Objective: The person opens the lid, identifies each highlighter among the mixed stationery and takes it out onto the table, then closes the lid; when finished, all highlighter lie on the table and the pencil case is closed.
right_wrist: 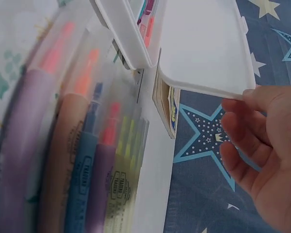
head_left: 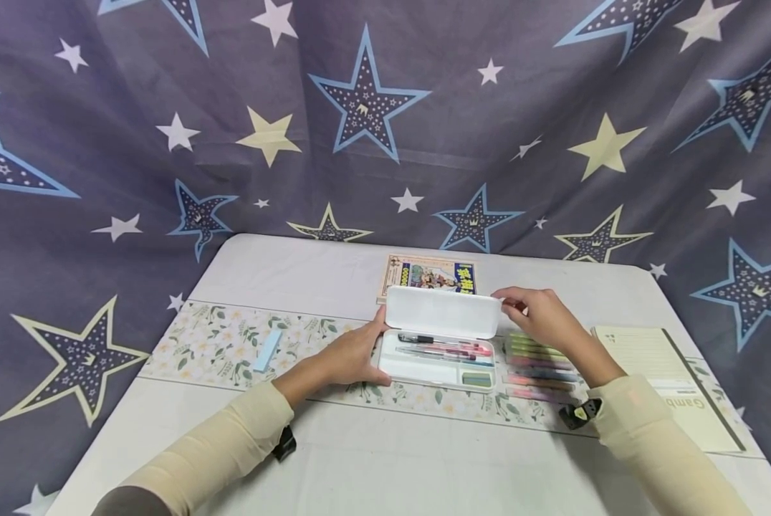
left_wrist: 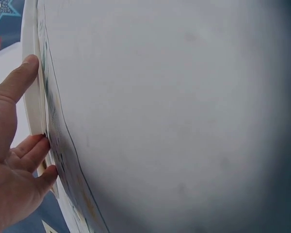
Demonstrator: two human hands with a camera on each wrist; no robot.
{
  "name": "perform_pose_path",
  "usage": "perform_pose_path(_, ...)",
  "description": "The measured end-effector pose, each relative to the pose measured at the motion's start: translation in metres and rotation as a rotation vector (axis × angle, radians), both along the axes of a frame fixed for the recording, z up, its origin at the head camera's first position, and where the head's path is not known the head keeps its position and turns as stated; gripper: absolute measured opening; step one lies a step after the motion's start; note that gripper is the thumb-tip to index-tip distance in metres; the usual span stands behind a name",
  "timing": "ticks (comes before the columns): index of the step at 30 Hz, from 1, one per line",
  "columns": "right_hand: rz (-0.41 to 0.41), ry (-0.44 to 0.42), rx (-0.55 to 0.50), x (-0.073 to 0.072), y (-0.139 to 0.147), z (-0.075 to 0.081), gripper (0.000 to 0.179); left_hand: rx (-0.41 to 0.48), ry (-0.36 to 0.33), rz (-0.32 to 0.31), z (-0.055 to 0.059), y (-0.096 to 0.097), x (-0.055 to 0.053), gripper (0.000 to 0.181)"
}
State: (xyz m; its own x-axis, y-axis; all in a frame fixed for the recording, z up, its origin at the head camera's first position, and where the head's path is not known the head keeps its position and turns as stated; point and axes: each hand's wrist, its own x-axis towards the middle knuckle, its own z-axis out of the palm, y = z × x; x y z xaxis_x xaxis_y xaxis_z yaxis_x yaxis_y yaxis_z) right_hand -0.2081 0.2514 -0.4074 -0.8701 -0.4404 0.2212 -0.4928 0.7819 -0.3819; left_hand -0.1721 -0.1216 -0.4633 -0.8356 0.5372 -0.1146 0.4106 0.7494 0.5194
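Note:
A white pencil case stands with its lid raised, pens and a green eraser-like block inside. My left hand is at the case's left end, thumb at the near corner and fingers toward the back. In the left wrist view that hand has its thumb and fingers spread, fingertips right at the case's side. With thumb and index finger, my right hand pinches the lid's free right corner. The right wrist view shows this hand at the edge of the lid.
Right of the case lies a row of highlighters in clear wrapping. A notebook is farther right, under the right forearm. A book with a printed cover lies behind the lid. On the floral strip, left, is a light-blue bar.

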Motion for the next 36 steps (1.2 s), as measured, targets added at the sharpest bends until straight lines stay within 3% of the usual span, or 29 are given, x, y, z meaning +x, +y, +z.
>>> perform_pose_path(11,0.027,-0.064,-0.043,0.028,0.006,0.007,0.021,0.003,-0.004,0.009,0.0,0.001,-0.001,0.141)
perform_pose_path(18,0.162,-0.105,-0.052,0.044,0.006,0.001,0.015,0.01,0.003,0.017,-0.003,0.0,0.0,0.127)
perform_pose_path(23,0.212,-0.106,-0.055,0.054,0.003,-0.009,0.013,0.018,0.004,0.004,-0.004,-0.001,0.0,0.118)
perform_pose_path(26,0.195,-0.139,-0.013,0.06,-0.003,-0.016,0.012,0.026,0.003,-0.007,-0.004,-0.001,0.0,0.113)
perform_pose_path(30,0.152,-0.161,0.083,0.066,-0.01,-0.023,0.026,0.021,0.0,-0.011,-0.004,0.0,-0.001,0.112)
perform_pose_path(36,0.117,-0.107,0.168,0.068,-0.016,-0.028,0.046,0.024,-0.039,-0.028,-0.003,-0.004,-0.002,0.115)
